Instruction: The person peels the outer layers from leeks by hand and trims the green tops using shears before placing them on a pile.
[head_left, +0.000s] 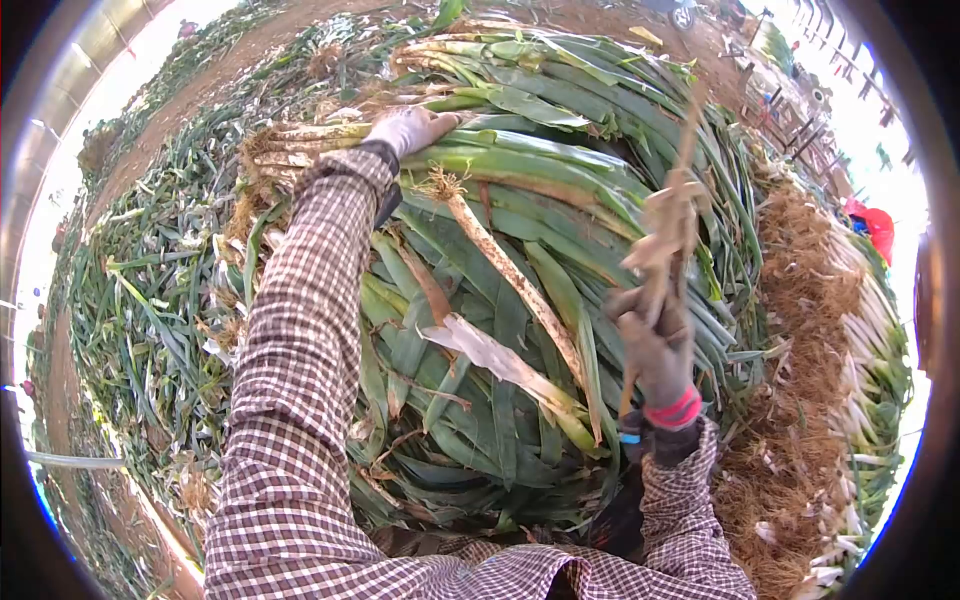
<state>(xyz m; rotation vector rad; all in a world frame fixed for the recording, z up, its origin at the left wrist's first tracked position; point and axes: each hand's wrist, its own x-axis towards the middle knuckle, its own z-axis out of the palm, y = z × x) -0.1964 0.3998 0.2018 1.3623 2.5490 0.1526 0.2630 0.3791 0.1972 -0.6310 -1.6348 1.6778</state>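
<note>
My left hand, in a pale glove, is closed over the stalks of long green leeks near their root ends. My right hand, in a grey glove with a pink band at the wrist, is raised over the leaves. It is closed on a blurred tan strip that looks like dry, fibrous leaf or cord. Between my hands, a loose leek with roots lies across the leaves. Below it is a shorter cut stalk with papery skin. A small blue piece shows beneath my right hand.
More leeks are piled at the far side. Loose trimmed leaves cover the ground to the left. To the right runs a row of brown roots with white stalks. A red bag lies beyond it.
</note>
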